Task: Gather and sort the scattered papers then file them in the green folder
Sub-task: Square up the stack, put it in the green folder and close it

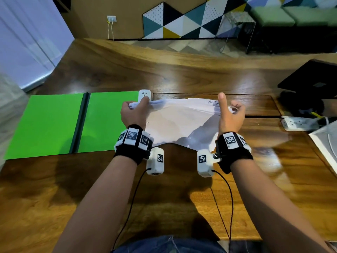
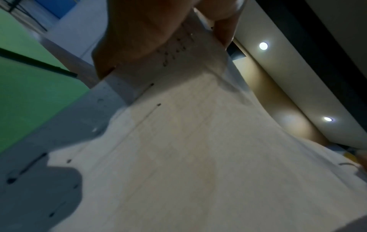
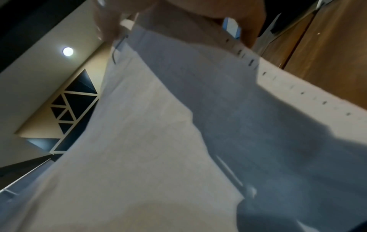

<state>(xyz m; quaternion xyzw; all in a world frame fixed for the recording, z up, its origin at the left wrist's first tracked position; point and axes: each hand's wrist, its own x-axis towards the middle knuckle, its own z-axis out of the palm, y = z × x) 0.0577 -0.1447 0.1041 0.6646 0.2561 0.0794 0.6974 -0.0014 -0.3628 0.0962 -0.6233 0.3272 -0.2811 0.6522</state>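
A stack of white lined papers is held up on edge above the wooden table, its lower edge sagging toward me. My left hand grips the stack's left end, thumb on the near face. My right hand holds the right end with fingers curled behind and the thumb raised straight. The green folder lies open flat to the left, its dark spine in the middle. In the left wrist view the papers fill the frame below my fingers. The right wrist view shows the sheets with punched holes along one edge.
A white socket adapter stands behind my left hand. A white power strip and a black laptop sit at the right, with a white object at the right edge. A recessed panel lies behind the papers.
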